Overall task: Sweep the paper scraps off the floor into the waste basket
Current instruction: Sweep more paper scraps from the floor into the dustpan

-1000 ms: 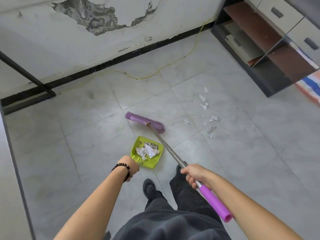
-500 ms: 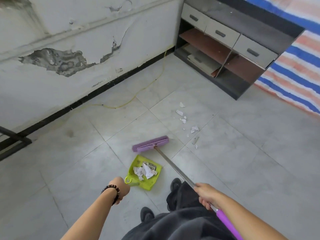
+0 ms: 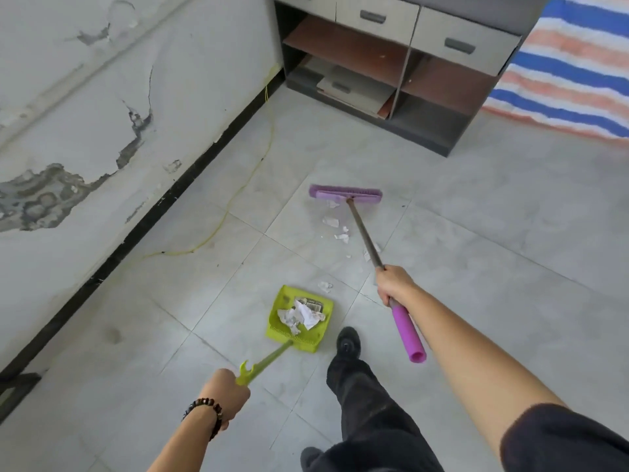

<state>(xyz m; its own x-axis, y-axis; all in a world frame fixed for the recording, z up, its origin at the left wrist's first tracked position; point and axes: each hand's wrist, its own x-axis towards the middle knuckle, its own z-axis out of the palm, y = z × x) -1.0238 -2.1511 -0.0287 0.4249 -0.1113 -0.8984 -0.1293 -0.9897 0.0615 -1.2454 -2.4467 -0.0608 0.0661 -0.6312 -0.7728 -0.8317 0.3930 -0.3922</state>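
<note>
Beyond the scattered crumpled paper scraps (image 3: 331,221) stands the purple broom head (image 3: 345,194); right hand (image 3: 394,285) grips its metal pole, left hand (image 3: 226,391) grips the ribbed green plastic dustpan (image 3: 299,318) handle.

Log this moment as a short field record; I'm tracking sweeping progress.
left hand: holds dustpan handle
right hand: grips broom shaft
broom head: on floor, beyond loose scraps
dustpan: on floor, crumpled paper inside
loose scraps: on tiles between broom head and dustpan
waste basket: not in view
</note>
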